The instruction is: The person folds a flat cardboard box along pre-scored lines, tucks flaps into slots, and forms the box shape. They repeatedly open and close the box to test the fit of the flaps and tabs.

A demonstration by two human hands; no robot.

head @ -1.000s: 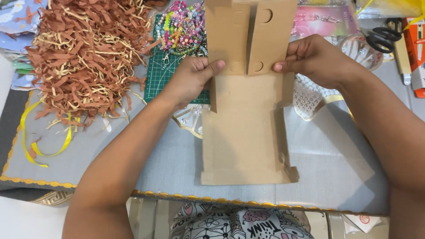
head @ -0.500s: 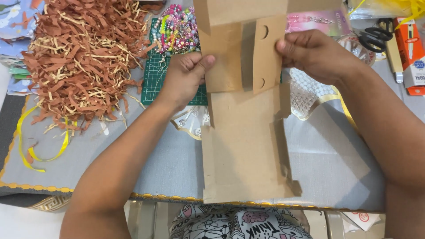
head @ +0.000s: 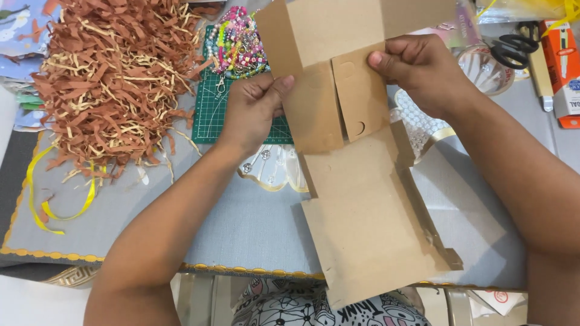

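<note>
A flat brown cardboard box blank (head: 368, 223) is lifted off the grey table (head: 241, 217), tilted, with its lower end hanging past the table's near edge. My left hand (head: 257, 108) pinches its left side flap, thumb on top. My right hand (head: 417, 69) presses the right flap, which has a half-round notch, inward over the middle panel. The top panel stands up toward the camera and hides part of the table behind it.
A heap of brown and tan shredded paper (head: 115, 84) lies at the left, with yellow ribbon (head: 60, 205) below it. A green cutting mat (head: 223, 102) carries colourful beaded strands (head: 238, 45). Black scissors (head: 513, 48), a tape roll (head: 483, 69) and an orange-white packet (head: 565, 66) sit at the right.
Both hands have raised the cardboard from lying flat on the table and folded its two side flaps inward; the blank now tilts and its lower end hangs over the table edge.
</note>
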